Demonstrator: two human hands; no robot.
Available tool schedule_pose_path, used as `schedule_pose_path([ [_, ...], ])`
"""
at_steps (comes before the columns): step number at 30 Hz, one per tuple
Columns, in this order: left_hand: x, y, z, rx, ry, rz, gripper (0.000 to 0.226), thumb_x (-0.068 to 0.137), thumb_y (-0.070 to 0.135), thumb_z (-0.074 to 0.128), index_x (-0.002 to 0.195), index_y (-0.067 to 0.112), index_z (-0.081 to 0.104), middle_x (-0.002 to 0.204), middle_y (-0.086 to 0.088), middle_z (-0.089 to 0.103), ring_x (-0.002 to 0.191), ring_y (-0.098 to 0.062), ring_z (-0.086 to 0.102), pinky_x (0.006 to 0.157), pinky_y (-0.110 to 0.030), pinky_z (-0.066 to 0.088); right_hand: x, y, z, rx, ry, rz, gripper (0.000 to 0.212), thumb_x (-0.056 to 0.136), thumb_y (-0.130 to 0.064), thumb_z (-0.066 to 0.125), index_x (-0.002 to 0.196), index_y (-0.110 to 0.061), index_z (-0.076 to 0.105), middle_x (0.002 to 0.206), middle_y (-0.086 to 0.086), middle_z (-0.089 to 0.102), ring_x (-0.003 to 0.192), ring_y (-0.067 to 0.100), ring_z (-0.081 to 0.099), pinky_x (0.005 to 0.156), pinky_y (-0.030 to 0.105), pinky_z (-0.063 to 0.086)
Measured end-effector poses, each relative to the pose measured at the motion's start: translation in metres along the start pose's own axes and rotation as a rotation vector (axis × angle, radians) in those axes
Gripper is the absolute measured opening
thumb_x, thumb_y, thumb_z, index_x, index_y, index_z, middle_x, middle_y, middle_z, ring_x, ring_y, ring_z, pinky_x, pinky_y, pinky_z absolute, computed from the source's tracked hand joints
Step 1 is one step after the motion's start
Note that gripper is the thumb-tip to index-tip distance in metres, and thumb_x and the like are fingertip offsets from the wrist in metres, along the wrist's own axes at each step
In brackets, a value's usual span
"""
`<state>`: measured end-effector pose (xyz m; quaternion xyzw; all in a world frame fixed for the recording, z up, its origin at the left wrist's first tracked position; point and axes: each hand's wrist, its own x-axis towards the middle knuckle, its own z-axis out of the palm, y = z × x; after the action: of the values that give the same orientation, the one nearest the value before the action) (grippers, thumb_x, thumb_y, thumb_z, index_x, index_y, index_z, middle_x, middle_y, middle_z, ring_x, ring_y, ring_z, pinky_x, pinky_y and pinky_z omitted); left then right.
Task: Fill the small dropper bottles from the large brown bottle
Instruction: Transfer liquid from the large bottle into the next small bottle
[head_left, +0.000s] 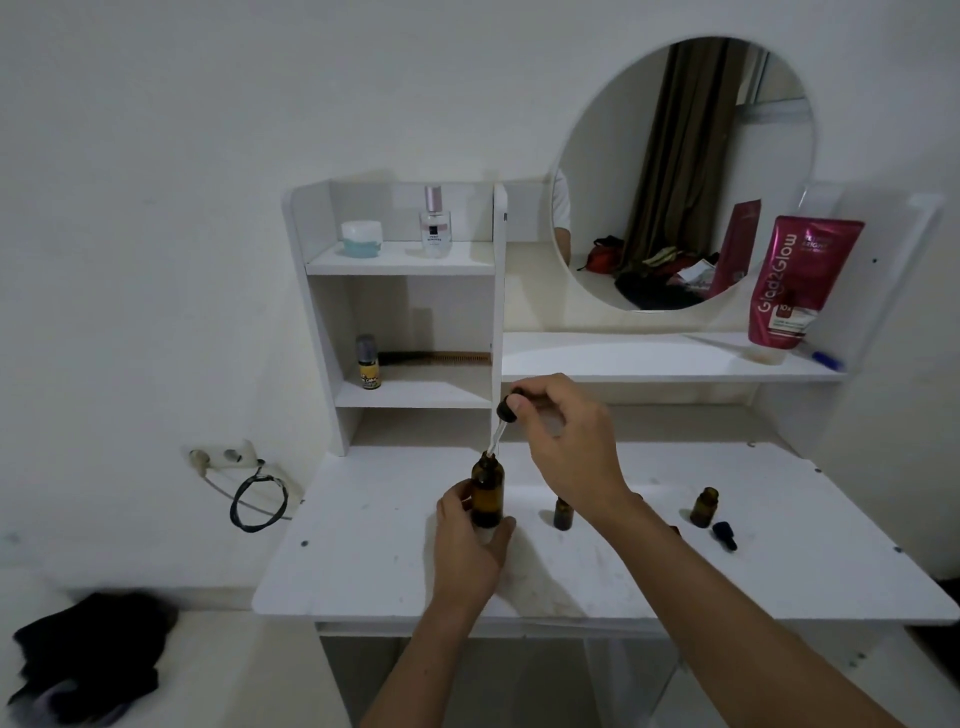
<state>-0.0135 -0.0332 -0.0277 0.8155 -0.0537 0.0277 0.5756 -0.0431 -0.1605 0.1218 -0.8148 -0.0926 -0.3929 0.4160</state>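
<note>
Left hand (470, 540) gripped large brown bottle (487, 491); right fingers (524, 402) pinched dropper (501, 423) above its neck; keeping the tip centred appeared advisable

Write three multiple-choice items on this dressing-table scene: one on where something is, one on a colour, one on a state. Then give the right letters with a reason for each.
1. Where does the pink tube stand?
A. On the shelf beside the round mirror
B. On the floor
C. Inside the top cubby

2. What colour is the large bottle held by the left hand?
A. Green
B. Brown
C. Clear blue

3. What is the state of the small bottle at the right of the tabletop?
A. Capped
B. Lying on its side
C. Upright and uncapped

Answers:
1 A: it stands on the shelf at the mirror's lower right.
2 B: the glass is amber brown.
3 C: its mouth is bare, and a dark dropper cap lies beside it.
</note>
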Motion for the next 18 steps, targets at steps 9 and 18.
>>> schedule_pose_path([
  [9,0.005,-0.005,0.004,-0.024,0.068,0.055,0.039,0.095,0.021,0.069,0.126,0.033,0.047,0.122,0.013,0.059,0.111,-0.010,0.061,0.099,-0.032,0.054,0.006,0.011,0.008,-0.016,-0.012,-0.004,0.013,0.098,-0.010,0.066,0.109,-0.009,0.072,0.101,0.000,0.073,0.094,0.006,0.069,0.086,0.010,0.051],
  [18,0.004,-0.007,0.004,0.018,0.069,0.070,0.037,0.097,0.021,0.066,0.129,0.031,0.049,0.117,0.019,0.057,0.103,-0.003,0.059,0.085,-0.011,0.043,0.008,0.013,0.012,-0.026,-0.016,-0.043,0.013,0.098,-0.012,0.066,0.108,-0.007,0.072,0.100,0.001,0.073,0.093,0.009,0.069,0.086,0.014,0.053],
])
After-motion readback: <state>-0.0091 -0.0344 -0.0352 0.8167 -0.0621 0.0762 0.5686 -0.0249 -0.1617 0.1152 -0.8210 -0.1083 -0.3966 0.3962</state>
